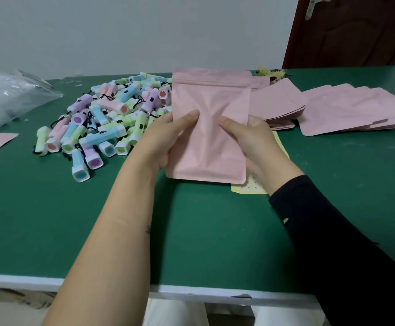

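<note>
Just pouch (pixel 209 140), green table (pixel 50 220), white wall (pixel 144 31).

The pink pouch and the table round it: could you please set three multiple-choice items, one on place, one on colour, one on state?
1. Where does the heap of toy torches lie from the pink pouch? A. on its right B. on its left C. beneath it
2. What colour is the tabletop? A. green B. white C. brown
3. How is the pouch held? A. lying untouched B. by one grip C. by both grips
Answers: 1 B, the heap lies on the side of the left grip; 2 A, the bare surface is green; 3 C, the left grip and right grip each hold a side edge, thumbs on the front.
</note>
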`<state>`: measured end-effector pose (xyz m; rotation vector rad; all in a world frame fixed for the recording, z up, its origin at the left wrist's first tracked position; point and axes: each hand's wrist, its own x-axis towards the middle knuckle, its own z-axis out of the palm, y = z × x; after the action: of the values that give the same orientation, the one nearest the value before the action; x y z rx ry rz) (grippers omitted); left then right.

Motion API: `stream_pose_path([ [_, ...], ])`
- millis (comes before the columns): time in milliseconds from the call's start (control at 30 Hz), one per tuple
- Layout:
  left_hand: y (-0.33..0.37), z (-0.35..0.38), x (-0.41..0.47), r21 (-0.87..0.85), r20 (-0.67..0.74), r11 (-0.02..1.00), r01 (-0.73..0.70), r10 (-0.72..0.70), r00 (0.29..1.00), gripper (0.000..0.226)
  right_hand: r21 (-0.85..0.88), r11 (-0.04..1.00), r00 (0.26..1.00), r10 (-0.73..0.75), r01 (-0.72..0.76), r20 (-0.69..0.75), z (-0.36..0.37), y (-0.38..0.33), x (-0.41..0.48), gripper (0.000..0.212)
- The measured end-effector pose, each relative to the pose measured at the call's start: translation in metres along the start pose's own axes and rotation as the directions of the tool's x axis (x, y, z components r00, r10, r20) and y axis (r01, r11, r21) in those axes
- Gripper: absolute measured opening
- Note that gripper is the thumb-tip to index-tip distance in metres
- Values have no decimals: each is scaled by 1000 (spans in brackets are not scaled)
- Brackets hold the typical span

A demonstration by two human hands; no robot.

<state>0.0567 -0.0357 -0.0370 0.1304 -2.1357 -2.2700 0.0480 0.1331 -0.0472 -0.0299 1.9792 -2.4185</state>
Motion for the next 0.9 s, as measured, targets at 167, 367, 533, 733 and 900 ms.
stream_pose_path([
  [167, -3, 0, 5, 70, -195, 997, -42, 55, 979, 7, -49, 997, 997, 59, -57, 44, -2, 2, 3, 4],
  [367, -9, -15, 8, 186, -390, 977, -104, 170, 905, 8, -205, 979, 993, 27, -3, 114, 3, 9, -1, 21],
  [533, -5, -15, 7, -35, -221, 996, -80, 71, 973, 12, -106, 994, 1000, -4, 7, 29, 2, 6, 1, 19],
  [733, -4, -4, 4, -83, -116, 997, -6, -3, 993, 26, 111, 992, 990, 47, -62, 136, -6, 3, 3, 12],
  [900, -1, -4, 2, -151, -20, 988, -12, 9, 1000, 27, 30, 996, 990, 85, -88, 115, -1, 6, -2, 19],
])
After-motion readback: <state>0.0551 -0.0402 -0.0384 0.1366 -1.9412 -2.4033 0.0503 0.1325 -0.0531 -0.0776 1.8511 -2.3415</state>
